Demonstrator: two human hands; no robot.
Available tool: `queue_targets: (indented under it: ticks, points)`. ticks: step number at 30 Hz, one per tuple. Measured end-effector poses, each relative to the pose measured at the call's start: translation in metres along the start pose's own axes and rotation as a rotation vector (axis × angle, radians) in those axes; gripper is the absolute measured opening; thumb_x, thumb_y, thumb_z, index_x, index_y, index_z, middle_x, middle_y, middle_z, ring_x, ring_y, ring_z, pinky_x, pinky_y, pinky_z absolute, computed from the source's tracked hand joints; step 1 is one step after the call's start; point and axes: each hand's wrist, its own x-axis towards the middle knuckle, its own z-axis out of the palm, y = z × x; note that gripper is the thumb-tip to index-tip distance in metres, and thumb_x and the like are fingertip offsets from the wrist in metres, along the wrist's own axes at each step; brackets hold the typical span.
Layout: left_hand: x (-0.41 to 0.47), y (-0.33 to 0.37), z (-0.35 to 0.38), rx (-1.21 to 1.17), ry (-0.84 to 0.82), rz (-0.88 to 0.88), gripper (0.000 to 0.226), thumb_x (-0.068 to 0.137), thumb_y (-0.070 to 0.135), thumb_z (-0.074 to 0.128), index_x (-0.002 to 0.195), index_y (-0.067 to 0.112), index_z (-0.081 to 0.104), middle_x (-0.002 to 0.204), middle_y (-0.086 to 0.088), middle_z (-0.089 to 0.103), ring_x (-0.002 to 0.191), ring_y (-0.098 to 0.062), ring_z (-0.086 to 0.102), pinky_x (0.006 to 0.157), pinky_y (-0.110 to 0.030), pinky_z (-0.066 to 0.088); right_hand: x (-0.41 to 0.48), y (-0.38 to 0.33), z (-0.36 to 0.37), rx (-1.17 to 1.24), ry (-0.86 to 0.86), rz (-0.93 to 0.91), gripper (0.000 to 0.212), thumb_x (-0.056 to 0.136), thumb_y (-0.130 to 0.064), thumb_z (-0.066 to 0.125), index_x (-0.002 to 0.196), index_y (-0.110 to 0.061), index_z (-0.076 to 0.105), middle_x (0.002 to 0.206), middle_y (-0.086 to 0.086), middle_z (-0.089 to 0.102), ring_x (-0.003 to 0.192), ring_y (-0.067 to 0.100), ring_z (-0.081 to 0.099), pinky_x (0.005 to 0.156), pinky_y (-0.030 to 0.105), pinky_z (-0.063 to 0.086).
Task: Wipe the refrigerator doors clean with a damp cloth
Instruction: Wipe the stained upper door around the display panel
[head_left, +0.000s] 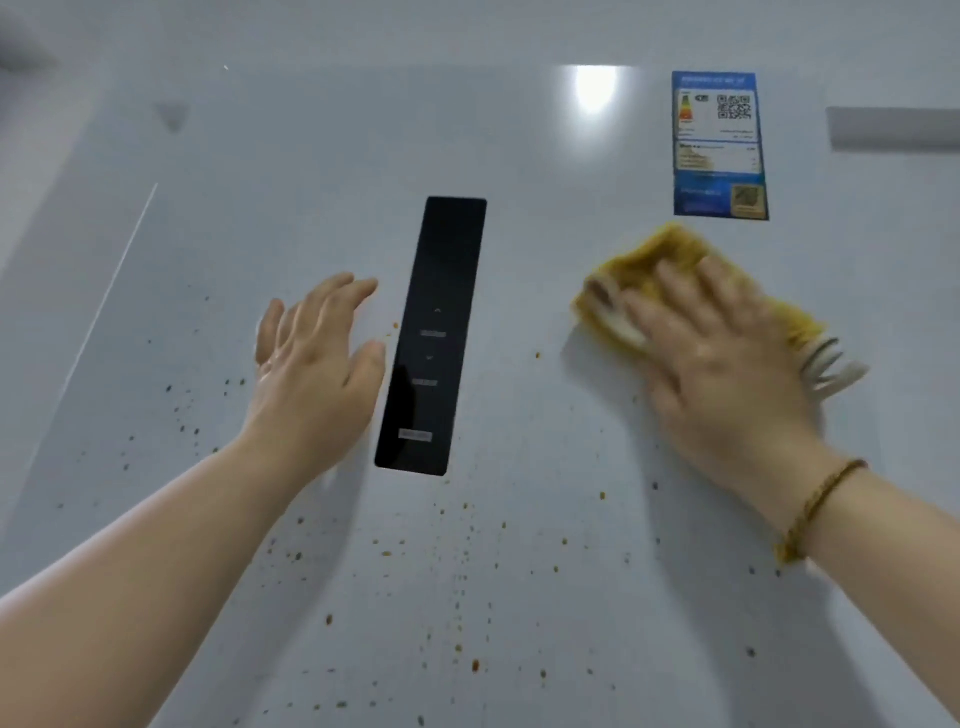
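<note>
A pale refrigerator door (519, 130) fills the view. The right hand (727, 364) lies flat, fingers straight, pressing a yellow cloth (654, 260) to the door just under a blue label (719, 145). The left hand (317, 364) is open and holds nothing (whether it touches the door is unclear). A black control panel (431, 338) sits between the hands. Brown specks (475, 665) dot the door below both hands, so most wiping seems left to do
</note>
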Motion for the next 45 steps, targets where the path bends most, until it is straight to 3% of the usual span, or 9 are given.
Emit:
queue_targets:
  ticks: [5, 12, 16, 20, 23, 26, 36, 43, 45]
  points:
    - [-0.018, -0.040, -0.014, 0.046, -0.049, -0.018, 0.062, 0.077, 0.034, 0.026, 0.136, 0.019, 0.037, 0.145, 0.002, 0.032, 0.138, -0.013, 0.016, 0.113, -0.027, -0.007, -0.016, -0.012, 0.006, 0.018, 0.008, -0.370, 0.036, 0.096, -0.033, 0.023, 0.123, -0.022, 0.044, 0.133, 0.000, 0.041, 0.126, 0.028, 0.032, 0.110, 0.035, 0.011]
    - [-0.034, -0.058, -0.011, 0.129, -0.156, 0.154, 0.050, 0.083, 0.035, 0.029, 0.120, 0.012, 0.054, 0.132, -0.009, 0.052, 0.127, -0.012, 0.028, 0.109, -0.016, -0.015, 0.031, -0.032, 0.003, 0.041, 0.019, 0.348, 0.061, 0.078, -0.029, 0.030, 0.136, -0.016, 0.044, 0.149, 0.009, 0.031, 0.140, 0.032, 0.019, 0.114, 0.041, 0.006]
    - [-0.034, -0.059, -0.013, 0.106, -0.127, 0.151, 0.056, 0.083, 0.039, 0.025, 0.123, 0.013, 0.055, 0.136, -0.006, 0.049, 0.129, -0.012, 0.032, 0.109, -0.020, -0.014, 0.001, -0.072, 0.020, -0.003, 0.075, -0.050, 0.045, 0.083, -0.027, 0.036, 0.124, -0.020, 0.052, 0.134, 0.013, 0.052, 0.128, 0.036, 0.037, 0.106, 0.042, 0.016]
    - [-0.032, -0.058, -0.014, 0.133, -0.092, 0.175, 0.061, 0.082, 0.043, 0.021, 0.123, 0.014, 0.055, 0.138, -0.005, 0.047, 0.131, -0.021, 0.037, 0.108, -0.022, -0.013, -0.012, -0.057, 0.016, 0.052, 0.018, -0.347, 0.039, 0.083, -0.024, 0.037, 0.122, -0.024, 0.044, 0.133, 0.003, 0.047, 0.126, 0.028, 0.032, 0.107, 0.041, 0.018]
    - [-0.032, -0.057, -0.015, 0.126, -0.080, 0.173, 0.067, 0.079, 0.047, 0.017, 0.127, 0.014, 0.052, 0.142, -0.003, 0.043, 0.135, -0.018, 0.031, 0.107, -0.022, -0.015, 0.003, -0.042, 0.009, 0.002, 0.066, -0.101, 0.045, 0.082, -0.023, 0.038, 0.123, -0.017, 0.053, 0.134, 0.011, 0.049, 0.127, 0.036, 0.039, 0.106, 0.049, 0.028]
    - [-0.031, -0.056, -0.017, 0.166, -0.095, 0.187, 0.066, 0.080, 0.046, 0.021, 0.125, 0.012, 0.053, 0.139, -0.006, 0.046, 0.133, -0.022, 0.036, 0.107, -0.022, -0.014, 0.007, -0.056, 0.010, 0.073, 0.077, 0.292, 0.049, 0.080, -0.021, 0.041, 0.127, -0.012, 0.054, 0.138, 0.015, 0.047, 0.132, 0.040, 0.034, 0.109, 0.050, 0.019]
    - [-0.050, -0.049, -0.026, 0.215, -0.238, 0.394, 0.045, 0.083, 0.035, 0.036, 0.111, 0.010, 0.062, 0.117, -0.009, 0.061, 0.114, -0.014, 0.038, 0.109, -0.035, 0.000, -0.051, -0.073, 0.015, 0.043, 0.007, -0.461, 0.035, 0.098, -0.031, 0.019, 0.122, -0.027, 0.046, 0.134, -0.002, 0.045, 0.128, 0.027, 0.035, 0.108, 0.044, 0.022]
    - [-0.059, -0.048, -0.021, 0.196, -0.234, 0.342, 0.042, 0.082, 0.031, 0.037, 0.109, 0.009, 0.060, 0.112, -0.011, 0.063, 0.109, -0.015, 0.039, 0.111, -0.023, -0.004, -0.045, -0.023, 0.004, -0.019, 0.131, 0.098, 0.044, 0.079, -0.025, 0.040, 0.122, -0.020, 0.048, 0.128, 0.018, 0.055, 0.122, 0.029, 0.029, 0.098, 0.041, 0.019]
    - [-0.061, -0.047, -0.019, 0.191, -0.231, 0.327, 0.041, 0.082, 0.032, 0.038, 0.108, 0.009, 0.058, 0.114, -0.012, 0.062, 0.111, -0.016, 0.038, 0.111, -0.022, -0.004, -0.064, -0.047, 0.010, -0.032, 0.138, 0.102, 0.046, 0.077, -0.027, 0.040, 0.122, -0.021, 0.047, 0.129, 0.016, 0.055, 0.122, 0.030, 0.030, 0.099, 0.041, 0.020]
